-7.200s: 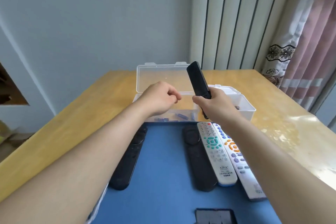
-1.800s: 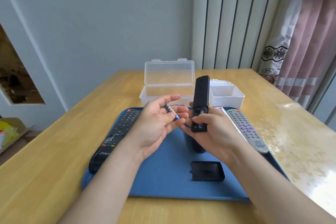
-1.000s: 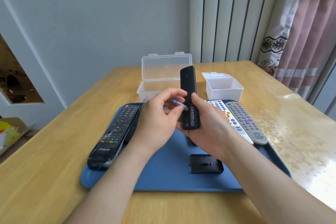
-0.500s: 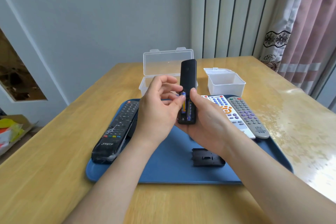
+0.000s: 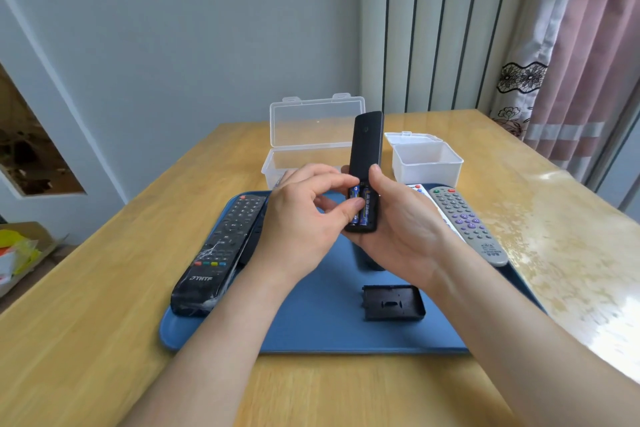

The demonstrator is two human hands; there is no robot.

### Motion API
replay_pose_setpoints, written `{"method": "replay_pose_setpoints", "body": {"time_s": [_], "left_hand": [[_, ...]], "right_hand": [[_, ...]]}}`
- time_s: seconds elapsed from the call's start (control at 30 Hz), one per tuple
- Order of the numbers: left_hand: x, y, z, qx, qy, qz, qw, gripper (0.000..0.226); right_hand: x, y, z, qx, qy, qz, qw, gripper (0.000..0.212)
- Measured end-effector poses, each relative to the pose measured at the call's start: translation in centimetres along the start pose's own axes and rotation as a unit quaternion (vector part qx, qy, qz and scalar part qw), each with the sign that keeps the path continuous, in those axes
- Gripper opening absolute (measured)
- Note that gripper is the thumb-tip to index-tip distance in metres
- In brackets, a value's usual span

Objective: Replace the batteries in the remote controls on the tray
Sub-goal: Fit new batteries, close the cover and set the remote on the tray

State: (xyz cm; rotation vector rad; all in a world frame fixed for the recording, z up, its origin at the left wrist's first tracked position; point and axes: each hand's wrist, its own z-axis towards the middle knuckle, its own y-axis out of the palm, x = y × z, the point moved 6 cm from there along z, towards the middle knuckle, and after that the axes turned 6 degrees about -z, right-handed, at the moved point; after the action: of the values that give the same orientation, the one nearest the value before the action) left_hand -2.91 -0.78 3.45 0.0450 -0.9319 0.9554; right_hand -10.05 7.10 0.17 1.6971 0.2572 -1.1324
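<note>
My right hand [image 5: 398,229] grips a slim black remote [image 5: 367,149] held back-side up, above the blue tray [image 5: 311,329]. Its battery bay is uncovered and two blue batteries [image 5: 360,210] lie side by side in it. My left hand [image 5: 304,218] has its thumb and fingertips on the left battery, pressing it into the bay. The remote's black battery cover [image 5: 393,302] lies on the tray near me.
On the tray lie a black remote [image 5: 221,250] at left, and a grey remote [image 5: 467,222] and a white remote [image 5: 420,189] at right. Behind the tray stand a clear lidded box [image 5: 311,135] and a white box [image 5: 426,158]. Wooden table [image 5: 86,340] all around.
My left hand brought a blue battery to the open bay and set it beside the first one. Now both batteries sit in the remote, with my fingers on the left one.
</note>
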Motion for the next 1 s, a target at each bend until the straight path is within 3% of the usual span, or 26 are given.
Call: {"method": "replay_pose_setpoints", "body": {"time_s": [0.27, 0.4, 0.47, 0.53, 0.57, 0.63, 0.7, 0.77, 0.83, 0.93, 1.0], "left_hand": [[0.5, 0.8, -0.1, -0.024, 0.095, 0.123, 0.988, 0.019], [-0.8, 1.2, -0.2, -0.095, 0.007, 0.076, 0.993, 0.029], [-0.7, 1.0, -0.2, -0.088, -0.021, 0.040, 0.995, 0.033], [0.6, 0.4, -0.2, -0.060, -0.009, 0.004, 0.998, 0.020], [1.2, 0.6, -0.4, -0.081, -0.014, -0.009, 0.997, 0.013], [2.0, 2.1, -1.3, -0.205, -0.048, 0.008, 0.978, 0.010], [2.0, 4.1, -2.8, -0.351, -0.064, 0.080, 0.931, 0.015], [1.5, 5.6, -4.0, -0.428, -0.046, 0.149, 0.890, 0.028], [1.2, 6.2, -4.2, -0.433, -0.035, 0.158, 0.887, 0.024], [1.2, 5.0, -3.2, -0.393, -0.061, 0.120, 0.910, 0.013], [1.0, 3.5, -2.2, -0.332, -0.112, 0.022, 0.936, 0.019]], "right_hand": [[-0.7, -0.4, -0.1, -0.015, -0.010, -0.050, 0.999, 0.032], [-1.4, -1.1, -0.2, 0.003, -0.024, -0.113, 0.993, 0.027], [-2.3, -1.5, -0.1, 0.032, -0.044, -0.150, 0.987, 0.028], [-3.1, -2.2, -0.1, 0.072, -0.062, -0.174, 0.980, 0.031], [-3.5, -2.7, -0.1, 0.093, -0.070, -0.183, 0.976, 0.032], [-4.1, -3.7, -0.2, 0.121, -0.083, -0.188, 0.971, 0.032], [-4.3, -4.2, -0.3, 0.139, -0.086, -0.185, 0.969, 0.032], [-4.2, -4.2, -0.2, 0.149, -0.089, -0.167, 0.971, 0.033], [-4.0, -4.1, -0.2, 0.148, -0.082, -0.118, 0.978, 0.029], [-3.4, -3.6, -0.2, 0.136, -0.035, -0.072, 0.987, 0.017], [-3.0, -3.4, -0.1, 0.123, -0.001, -0.112, 0.986, 0.018]]}}
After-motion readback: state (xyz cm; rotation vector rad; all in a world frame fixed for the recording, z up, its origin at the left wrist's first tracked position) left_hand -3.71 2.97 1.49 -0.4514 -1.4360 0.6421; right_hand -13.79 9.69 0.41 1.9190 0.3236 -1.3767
